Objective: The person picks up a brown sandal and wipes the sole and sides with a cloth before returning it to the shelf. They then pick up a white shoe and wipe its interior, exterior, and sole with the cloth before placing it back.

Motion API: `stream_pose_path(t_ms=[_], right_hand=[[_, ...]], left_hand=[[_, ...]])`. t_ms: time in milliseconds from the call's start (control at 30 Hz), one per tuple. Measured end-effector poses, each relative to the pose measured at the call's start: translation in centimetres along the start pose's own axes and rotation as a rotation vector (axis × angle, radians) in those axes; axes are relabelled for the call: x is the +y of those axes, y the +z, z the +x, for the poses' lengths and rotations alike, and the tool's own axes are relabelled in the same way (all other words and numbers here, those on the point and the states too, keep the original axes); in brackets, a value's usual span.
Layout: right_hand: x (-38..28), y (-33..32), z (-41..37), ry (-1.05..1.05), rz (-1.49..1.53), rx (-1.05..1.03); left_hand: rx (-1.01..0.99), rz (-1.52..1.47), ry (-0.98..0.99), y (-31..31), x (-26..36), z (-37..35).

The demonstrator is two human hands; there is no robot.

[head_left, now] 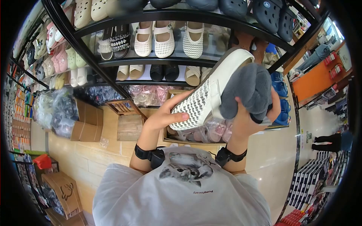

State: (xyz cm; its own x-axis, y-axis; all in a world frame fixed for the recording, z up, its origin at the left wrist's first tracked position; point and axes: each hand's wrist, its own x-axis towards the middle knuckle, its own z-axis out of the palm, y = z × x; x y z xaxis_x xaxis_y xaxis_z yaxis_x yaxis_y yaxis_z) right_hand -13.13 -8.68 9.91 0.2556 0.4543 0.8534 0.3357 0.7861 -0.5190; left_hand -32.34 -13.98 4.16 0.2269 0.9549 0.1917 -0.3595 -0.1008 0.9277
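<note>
A white shoe (198,103) with a black-and-white woven front and a strap is held up in front of the rack, toe pointing down-left. My left hand (167,115) grips it around the toe, thumb on the woven top. My right hand (250,122) is closed on a bunched grey cloth (247,90), which lies against the shoe's opening and strap side. The cloth hides part of the shoe's opening, and some right fingers are hidden behind the cloth.
A black-framed shoe rack (158,62) rises ahead, bearing white mary janes (164,47), sandals and dark clogs (266,15). Below are an open box of wrapped pink shoes (215,132) and a wooden step (129,128). A carton (88,120) stands left; another person (332,143) is far right.
</note>
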Motion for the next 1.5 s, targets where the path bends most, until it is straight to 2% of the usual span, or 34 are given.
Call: stream_pose_path(t_ms=[200,300,367,433,500,533,567,633,667,700,800,833,900,967,1100,1167,1233,1300,1400,1433,1500], right_hand=[[0.6,0.1,1.7,-0.041,-0.095,0.128],[0.5,0.0,2.2,-0.063,-0.078,0.197],[0.8,-0.6,3.0,-0.217,-0.348,0.296],[0.5,-1.0,4.1,-0.235,-0.322,0.372],[0.3,-2.2,4.5,-0.047,-0.125,0.329],[0.3,-2.3,4.4,-0.052,-0.064,0.318],[0.7,-2.1,4.2,-0.051,-0.063,0.315],[2.0,-1.7,3.9,-0.371,-0.007,0.128],[1.5,-1.5,4.5,-0.423,-0.068,-0.068],[1.7,-1.2,3.7,-0.349,-0.156,-0.133],[1.9,-0.4,3.5,-0.470,-0.305,-0.329],[1.7,-0.3,3.0,-0.481,-0.335,-0.388],[1.3,0.3,1.4,-0.443,-0.255,-0.531],[0.3,0.7,-0.2,-0.398,-0.199,-0.730],[0.9,0.0,0.5,-0.315,-0.129,-0.763],[1.6,-0.7,1.9,-0.317,-0.271,-0.578],[3.0,-1.2,2.5,-0.266,-0.367,-0.377],[3.2,-1.7,2.8,-0.221,-0.398,-0.340],[2.9,-1.3,2.6,-0.180,-0.355,-0.173],[2.3,-1.2,2.5,-0.183,-0.360,-0.169],[0.3,-1.0,1.8,-0.265,-0.192,-0.481]], left_hand=[[-0.071,0.092,0.019,-0.4,0.7,0.0],[-0.036,0.095,0.024,0.1,1.0,0.0],[-0.005,0.103,0.033,-0.2,0.7,-0.1],[0.026,0.112,0.043,-0.5,0.5,-0.2],[0.093,0.242,0.124,-0.7,0.5,-0.4],[0.145,0.400,0.202,-0.8,0.4,-0.3],[0.148,0.399,0.200,-0.8,0.5,-0.2],[0.179,0.727,0.345,-0.1,1.3,0.2],[0.217,0.764,0.339,0.7,1.6,0.2],[0.212,0.762,0.335,1.2,1.7,0.2],[0.405,1.014,0.321,1.6,1.7,0.3],[0.405,1.015,0.322,1.7,1.7,0.4],[0.539,1.168,0.322,1.9,1.8,0.5],[0.556,1.237,0.357,1.6,1.2,0.8],[0.584,1.386,0.457,1.5,1.1,0.9],[0.573,1.416,0.502,1.4,1.3,0.9],[0.608,1.429,0.637,1.2,1.2,1.1],[0.606,1.411,0.691,1.0,0.9,1.3],[0.618,1.399,0.796,1.0,0.8,1.5],[0.632,1.397,0.853,1.0,0.8,1.9],[0.621,1.434,0.855,1.1,1.2,2.1]])
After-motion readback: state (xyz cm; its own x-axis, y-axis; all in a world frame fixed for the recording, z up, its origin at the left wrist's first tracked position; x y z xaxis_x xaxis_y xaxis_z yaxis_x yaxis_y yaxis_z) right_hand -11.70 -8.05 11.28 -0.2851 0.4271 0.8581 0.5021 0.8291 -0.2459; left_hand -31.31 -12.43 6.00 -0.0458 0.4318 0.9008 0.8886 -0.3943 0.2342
